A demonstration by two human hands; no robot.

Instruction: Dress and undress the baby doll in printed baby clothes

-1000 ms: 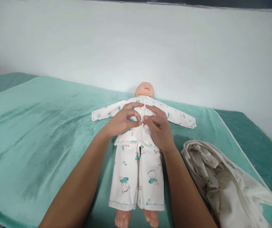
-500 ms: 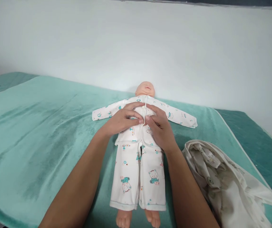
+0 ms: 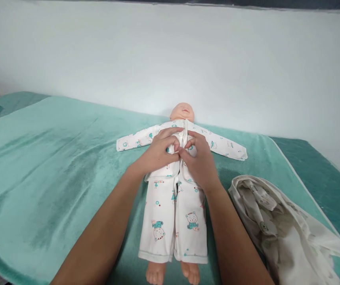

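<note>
A baby doll [image 3: 182, 112] lies on its back, head toward the wall, sleeves spread to both sides. It wears a white printed jacket [image 3: 165, 173] and matching printed pants [image 3: 158, 209]; its bare feet stick out below. My left hand [image 3: 162, 149] is on the jacket's chest, thumb and fingers closed on the front edge. Opposite it, my right hand [image 3: 199, 156] pinches the other side of the front opening, its thumb meeting my left fingers at the middle. A small button shows near the upper fingers. Whatever lies right between the fingertips is hidden.
A green plush blanket [image 3: 54, 166] covers the surface under the doll. To the right lies a crumpled off-white cloth or garment [image 3: 285, 233] with small prints. The white wall [image 3: 170, 55] rises right behind the doll's head.
My fingers have shifted on the jacket front, with the thumbs now closer together at the middle. The front edges lie straighter. The doll has not moved.
</note>
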